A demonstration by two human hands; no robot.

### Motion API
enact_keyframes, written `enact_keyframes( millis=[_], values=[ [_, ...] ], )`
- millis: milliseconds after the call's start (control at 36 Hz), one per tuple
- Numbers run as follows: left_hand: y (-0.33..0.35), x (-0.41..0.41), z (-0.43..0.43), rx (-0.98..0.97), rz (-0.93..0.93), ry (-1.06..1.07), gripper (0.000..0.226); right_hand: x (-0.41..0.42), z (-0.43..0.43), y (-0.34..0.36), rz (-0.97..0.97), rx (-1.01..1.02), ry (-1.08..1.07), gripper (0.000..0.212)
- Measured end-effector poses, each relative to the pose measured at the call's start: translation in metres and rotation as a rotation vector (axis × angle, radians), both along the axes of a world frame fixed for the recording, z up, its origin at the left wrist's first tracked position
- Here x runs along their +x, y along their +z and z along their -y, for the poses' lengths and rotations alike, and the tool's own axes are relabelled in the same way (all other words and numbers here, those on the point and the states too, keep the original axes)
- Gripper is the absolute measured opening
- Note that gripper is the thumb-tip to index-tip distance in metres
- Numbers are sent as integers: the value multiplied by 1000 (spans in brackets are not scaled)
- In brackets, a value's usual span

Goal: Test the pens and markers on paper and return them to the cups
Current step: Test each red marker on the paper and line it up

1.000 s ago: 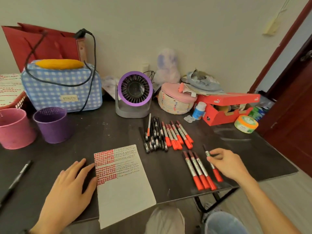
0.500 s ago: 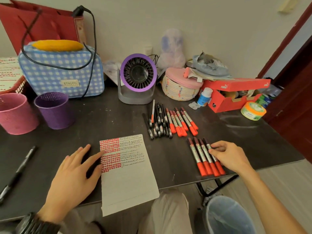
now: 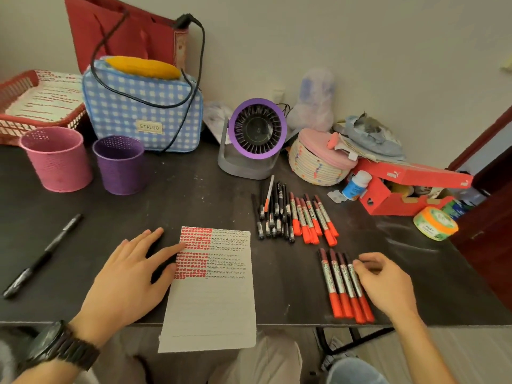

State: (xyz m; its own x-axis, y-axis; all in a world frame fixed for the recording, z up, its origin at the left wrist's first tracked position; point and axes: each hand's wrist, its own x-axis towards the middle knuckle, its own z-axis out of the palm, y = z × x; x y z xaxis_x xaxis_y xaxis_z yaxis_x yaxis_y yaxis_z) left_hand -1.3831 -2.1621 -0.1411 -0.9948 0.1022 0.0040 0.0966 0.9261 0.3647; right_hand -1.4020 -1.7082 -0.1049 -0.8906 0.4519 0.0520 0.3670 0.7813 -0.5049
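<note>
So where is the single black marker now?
Head view: the black marker lies alone at far left, left of the left hand and nearer than the pink cup.

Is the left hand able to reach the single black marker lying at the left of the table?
Probably yes. The left hand rests flat at the edge of the paper, holds nothing, and only bare table lies between it and the black marker.

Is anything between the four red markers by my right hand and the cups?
Nothing visible blocks it. The paper's far end lies flat near the line from the markers to the pink cup or purple cup.
</note>
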Motion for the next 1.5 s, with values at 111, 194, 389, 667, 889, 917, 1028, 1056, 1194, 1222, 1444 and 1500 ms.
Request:
enact_keyframes(
  millis=[111,194,389,667,889,917,1028,1056,1194,1222,1444,1500],
  values=[
    [-4,-1,-1,12,-10,8,62,-25,18,8,-85,-24,73,13],
    [-7,-1,-1,29,-21,21,57,-50,36,13,-75,-34,134,12],
    [-10,0,-1,30,-57,34,63,-104,78,17,70,87,239,11],
    [-12,-3,2,76,-70,34,51,-138,102,23,351,397,286,37],
    [-15,-1,2,67,-78,38,51,-140,103,29,421,249,294,35],
    [-15,-1,2,65,-79,42,52,-141,101,28,415,200,284,34],
    [-15,-2,1,61,-75,48,53,-144,87,25,330,-115,201,31],
    [-14,-3,1,63,-77,50,53,-144,84,26,297,-199,184,30],
    [-10,-2,1,62,-73,46,51,-119,93,33,55,-668,189,21],
    [-10,-2,1,63,-71,43,51,-108,99,35,1,-779,194,18],
    [-5,0,-1,123,-88,55,53,8,159,35,-200,-1240,174,24],
    [-2,1,-1,198,-114,78,53,32,174,29,-197,-1279,157,31]
  ],
)
